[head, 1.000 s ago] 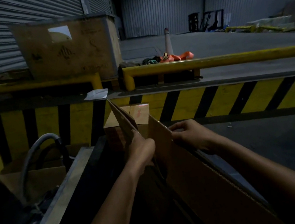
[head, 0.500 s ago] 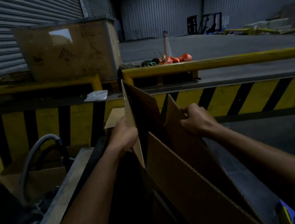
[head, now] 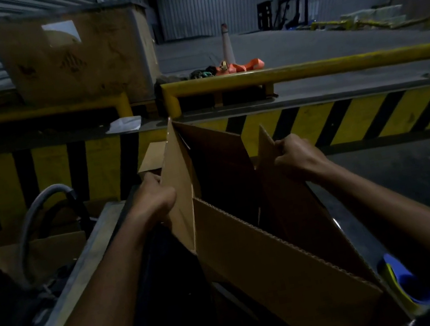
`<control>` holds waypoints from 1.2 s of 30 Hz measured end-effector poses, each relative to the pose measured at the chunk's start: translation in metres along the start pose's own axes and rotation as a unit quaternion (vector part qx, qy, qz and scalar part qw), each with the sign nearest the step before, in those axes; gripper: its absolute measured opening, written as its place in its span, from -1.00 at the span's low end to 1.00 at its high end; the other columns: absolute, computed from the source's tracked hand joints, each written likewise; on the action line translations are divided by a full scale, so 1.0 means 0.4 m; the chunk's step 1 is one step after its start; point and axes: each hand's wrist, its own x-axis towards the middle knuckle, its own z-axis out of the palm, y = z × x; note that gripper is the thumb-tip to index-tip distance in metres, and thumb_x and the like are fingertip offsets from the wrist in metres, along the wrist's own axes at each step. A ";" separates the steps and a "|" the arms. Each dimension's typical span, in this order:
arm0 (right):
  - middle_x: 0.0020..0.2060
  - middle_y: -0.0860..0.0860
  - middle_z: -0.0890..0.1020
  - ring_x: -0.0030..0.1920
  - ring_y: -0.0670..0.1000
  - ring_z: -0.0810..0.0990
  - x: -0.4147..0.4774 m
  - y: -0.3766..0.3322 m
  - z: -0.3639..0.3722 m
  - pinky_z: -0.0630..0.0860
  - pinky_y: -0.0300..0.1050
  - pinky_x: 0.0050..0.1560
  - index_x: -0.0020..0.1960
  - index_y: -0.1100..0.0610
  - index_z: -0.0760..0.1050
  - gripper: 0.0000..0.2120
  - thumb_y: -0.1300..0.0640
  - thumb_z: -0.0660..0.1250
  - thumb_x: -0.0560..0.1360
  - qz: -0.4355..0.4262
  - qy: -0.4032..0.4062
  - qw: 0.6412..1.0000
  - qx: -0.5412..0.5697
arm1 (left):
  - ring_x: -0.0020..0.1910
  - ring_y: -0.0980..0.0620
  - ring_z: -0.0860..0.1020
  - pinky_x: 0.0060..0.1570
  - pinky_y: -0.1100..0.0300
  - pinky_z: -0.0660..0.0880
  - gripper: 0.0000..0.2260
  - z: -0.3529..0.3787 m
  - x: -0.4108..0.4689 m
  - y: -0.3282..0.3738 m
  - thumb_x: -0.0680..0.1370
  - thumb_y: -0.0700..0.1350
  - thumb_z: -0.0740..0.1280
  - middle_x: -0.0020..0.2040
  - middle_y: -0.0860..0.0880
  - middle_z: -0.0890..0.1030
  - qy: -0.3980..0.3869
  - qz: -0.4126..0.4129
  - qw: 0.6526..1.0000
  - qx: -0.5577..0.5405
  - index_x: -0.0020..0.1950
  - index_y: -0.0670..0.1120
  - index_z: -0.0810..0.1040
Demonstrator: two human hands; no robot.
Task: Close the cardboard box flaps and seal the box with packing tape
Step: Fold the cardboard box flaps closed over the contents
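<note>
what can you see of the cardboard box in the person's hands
The cardboard box is brown corrugated board with fluted edges showing, open and untaped, its flaps standing up around a dark interior. It sits before the yellow-and-black striped barrier. The left hand grips its left flap; the right hand pinches its right flap's top edge.

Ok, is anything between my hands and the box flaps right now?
Nothing visible stands between them. The left hand already grips the left flap, and the right hand grips the right flap of the cardboard box.
</note>
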 end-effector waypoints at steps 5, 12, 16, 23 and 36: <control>-0.14 0.14 0.65 -0.41 -0.05 0.53 -0.013 -0.003 0.032 0.37 -0.30 -0.52 0.28 0.22 0.48 -0.70 0.28 0.26 0.56 -0.019 0.001 1.000 0.009 | 0.00 -0.11 0.54 -0.06 -0.08 0.61 -0.41 -0.003 0.004 0.021 0.50 -0.21 0.37 0.23 -0.12 0.47 -0.010 0.001 1.000 0.026 0.49 0.01 0.26; -0.16 0.13 0.66 -0.34 0.03 0.63 0.000 -0.012 0.033 0.51 -0.20 -0.53 0.16 0.20 0.54 -0.78 0.30 0.29 0.52 -0.011 0.016 1.000 -0.002 | -0.10 -0.03 0.50 -0.22 0.05 0.53 -0.52 -0.018 0.015 0.033 0.54 -0.27 0.30 0.09 -0.03 0.47 -0.028 0.047 0.998 0.033 0.43 -0.02 0.32; -0.12 0.10 0.64 -0.23 0.02 0.64 0.033 -0.004 0.002 0.53 -0.17 -0.39 0.12 0.17 0.52 -0.83 0.26 0.32 0.53 0.012 0.037 0.999 -0.025 | -0.02 -0.11 0.54 -0.11 -0.06 0.59 -0.62 -0.062 0.003 0.005 0.52 -0.32 0.30 0.07 -0.11 0.47 -0.041 0.042 0.997 0.053 0.27 -0.04 0.33; -0.03 0.05 0.59 -0.10 0.00 0.63 0.047 -0.015 -0.014 0.64 -0.06 -0.09 0.38 0.06 0.40 -0.56 0.27 0.33 0.54 0.044 -0.086 0.994 0.055 | 0.09 -0.12 0.53 0.03 -0.09 0.59 -0.40 -0.061 -0.006 -0.020 0.54 -0.31 0.32 0.24 -0.12 0.47 -0.037 0.059 0.995 0.065 0.53 0.00 0.23; 0.37 0.17 0.38 -0.20 -0.07 0.50 0.002 -0.003 0.020 0.47 -0.22 -0.34 0.60 -0.02 -0.10 -0.19 0.34 0.27 0.55 0.002 -0.116 0.993 -0.011 | 0.04 -0.13 0.56 0.02 -0.13 0.60 -0.38 -0.070 0.046 -0.036 0.52 -0.22 0.38 0.25 -0.13 0.51 0.023 0.065 0.993 0.095 0.54 0.05 0.26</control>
